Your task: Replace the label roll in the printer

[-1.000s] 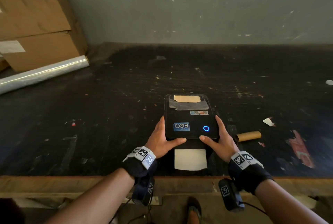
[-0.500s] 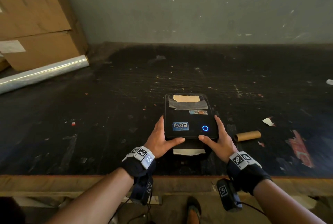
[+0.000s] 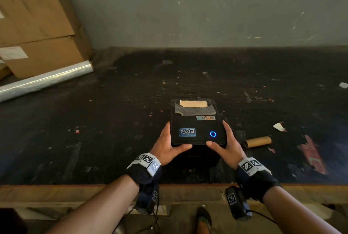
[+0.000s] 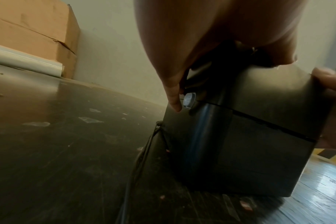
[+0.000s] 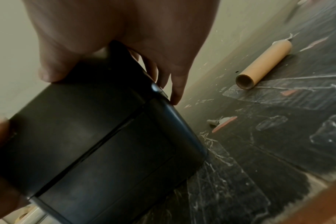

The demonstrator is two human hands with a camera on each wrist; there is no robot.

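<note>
Black printer (image 3: 197,130) sits centre frame in the head view, on a dark scuffed table (image 3: 113,120), near its front edge. Lid is down; seam between lid and body reads as a thin dark line in both wrist views. Blue ring light (image 3: 213,134) is lit at lower right of the lid, blue sticker (image 3: 187,132) at lower left, taped tan patch (image 3: 194,104) at the far end of the lid.

Left hand (image 3: 166,147) is clamped on the printer's left side: thumb lies across the near lid edge, fingers run along the left flank. Left wrist view shows a fingertip (image 4: 173,103) just beside a small round pale button (image 4: 189,100) on that side; can't tell if it's touching.

Right hand (image 3: 226,146) mirrors it on the right side: thumb on the near lid edge just below the ring light, fingers curled down the right flank. Right wrist view has thumb on top of the lid and fingers (image 5: 177,92) wrapped over the far corner. Both hands are half-closed around the casing, gripping it.

Empty cardboard core (image 3: 258,142) lies on the table right of the printer, near the right hand, not touching. White paper scrap (image 3: 279,126) sits further right and above it.

Upper left of frame: cardboard box (image 3: 37,32) against the wall, roll of clear film (image 3: 45,81) lying in front of it. Well apart from the printer.
</note>
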